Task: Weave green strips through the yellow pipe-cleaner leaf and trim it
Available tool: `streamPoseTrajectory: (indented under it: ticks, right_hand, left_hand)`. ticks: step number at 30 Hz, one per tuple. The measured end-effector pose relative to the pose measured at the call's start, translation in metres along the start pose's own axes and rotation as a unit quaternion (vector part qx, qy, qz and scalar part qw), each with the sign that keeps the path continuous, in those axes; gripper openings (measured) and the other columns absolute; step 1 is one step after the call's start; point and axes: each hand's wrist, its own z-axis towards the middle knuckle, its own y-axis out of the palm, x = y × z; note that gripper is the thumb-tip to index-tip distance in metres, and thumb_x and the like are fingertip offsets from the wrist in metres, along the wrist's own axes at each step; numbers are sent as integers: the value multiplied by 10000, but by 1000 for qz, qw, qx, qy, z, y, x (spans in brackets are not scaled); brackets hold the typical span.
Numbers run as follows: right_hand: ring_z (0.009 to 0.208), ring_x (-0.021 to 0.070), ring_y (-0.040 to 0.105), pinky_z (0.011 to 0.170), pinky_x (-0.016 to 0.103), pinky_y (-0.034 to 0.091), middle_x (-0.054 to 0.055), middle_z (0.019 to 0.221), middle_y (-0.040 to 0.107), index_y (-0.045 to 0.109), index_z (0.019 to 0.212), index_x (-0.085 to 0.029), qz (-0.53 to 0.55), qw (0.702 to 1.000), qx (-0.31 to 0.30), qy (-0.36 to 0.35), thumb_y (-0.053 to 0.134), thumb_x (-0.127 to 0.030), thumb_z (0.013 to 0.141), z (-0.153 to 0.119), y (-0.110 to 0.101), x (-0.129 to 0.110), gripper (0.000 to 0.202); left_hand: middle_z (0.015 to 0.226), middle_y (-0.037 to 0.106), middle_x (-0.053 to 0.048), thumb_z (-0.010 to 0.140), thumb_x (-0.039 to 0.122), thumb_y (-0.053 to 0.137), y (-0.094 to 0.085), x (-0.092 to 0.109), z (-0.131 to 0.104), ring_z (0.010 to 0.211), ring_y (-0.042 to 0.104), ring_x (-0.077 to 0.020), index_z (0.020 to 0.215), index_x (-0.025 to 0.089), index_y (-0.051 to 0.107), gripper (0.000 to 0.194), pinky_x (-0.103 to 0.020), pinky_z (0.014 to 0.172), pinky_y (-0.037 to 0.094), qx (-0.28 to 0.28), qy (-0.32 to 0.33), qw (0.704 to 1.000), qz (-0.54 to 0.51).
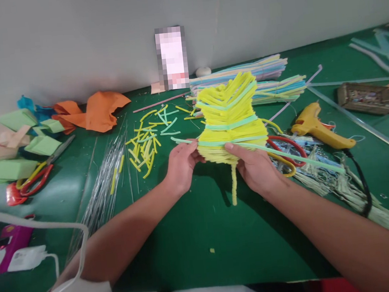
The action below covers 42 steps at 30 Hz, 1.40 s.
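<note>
Between my two hands is a leaf shape (pixel 231 115) built from yellow pipe cleaners, with a short stem pointing down toward me. Mint-green pipe cleaners cross it in several bands. My left hand (pixel 181 164) pinches its lower left edge, where one end of a mint-green pipe cleaner (pixel 306 159) sticks out. The long other end of that strand runs off to the right. With the thumb on top of this strand, my right hand (pixel 256 165) grips the leaf's lower right part. The fingers under the leaf are mostly hidden.
Cut yellow and green pieces (pixel 146 141) lie left of the leaf, near thin wires (pixel 104 177). Pipe cleaner bundles (pixel 274 87) are behind it. To the right are a yellow glue gun (pixel 319 127), scissors (pixel 286 153) and a small box (pixel 365 97). More scissors (pixel 45 172) lie left.
</note>
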Motion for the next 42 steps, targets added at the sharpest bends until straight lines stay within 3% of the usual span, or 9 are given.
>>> streamPoseTrajectory:
  ticks: [8,12,15,18,21,23,26,36,42]
  right_hand:
    - [1233,274,590,1040,445,490,-3,1159,726,629,1276,-267,1,1000,-12,10,759,-308,743,0,-2,1,550]
    - [1247,278,579,1059,456,474,-12,1142,731,645,1250,-281,-6,1000,5,1,753,-357,746,1,-2,1,521]
    - [1240,282,584,1076,456,458,-10,1118,738,662,1223,-284,-16,1000,19,-7,763,-393,730,1,-3,0,515]
    - [1233,289,589,1078,463,450,-1,1117,738,665,1220,-263,-27,999,33,5,769,-393,725,1,-4,1,523]
    - [1220,292,597,1075,468,448,5,1118,739,676,1201,-248,-25,999,40,11,775,-378,720,0,-5,2,508]
    - [1222,289,595,1070,467,454,2,1117,739,686,1178,-255,-23,999,33,7,777,-370,717,-1,-4,2,484]
    - [1240,276,582,1070,452,459,-12,1124,736,693,1155,-274,-21,1000,20,3,769,-356,724,-1,-3,2,446]
    - [1238,276,584,1060,450,468,-4,1141,732,695,1163,-263,-21,1000,11,1,753,-384,746,-1,-4,3,439]
    - [1247,278,576,1071,459,461,-4,1175,718,696,1157,-263,-38,999,9,-4,761,-358,745,-2,-4,1,428]
  left_hand:
    - [858,681,-57,758,380,685,2,2,1,703,569,-143,768,160,630,226,-266,597,401,-50,-57,997,-4]
    - [769,653,-36,775,442,692,1,0,-1,662,557,-126,785,160,640,287,-255,584,404,-23,-33,999,27]
    - [668,608,-10,789,457,689,-1,-1,-4,604,547,-109,704,164,599,317,-252,577,405,43,40,995,75]
    - [612,557,17,807,428,688,-3,2,-6,570,512,-97,665,184,569,306,-257,589,413,105,183,969,130]
    - [691,589,11,799,344,716,-3,8,-8,639,533,-110,779,207,631,163,-268,647,440,109,300,921,224]
    - [778,612,-4,807,296,709,-3,11,-8,721,554,-124,827,220,660,93,-274,690,452,88,334,895,282]
    - [823,606,-13,823,274,686,-2,13,-7,790,560,-139,782,225,669,66,-278,705,458,68,335,882,324]
    - [834,657,-25,807,299,701,-1,12,-8,778,587,-134,798,196,687,104,-259,702,464,51,297,901,312]
    - [735,642,2,784,350,722,-3,7,-7,667,557,-103,742,175,688,183,-241,656,455,36,213,941,259]
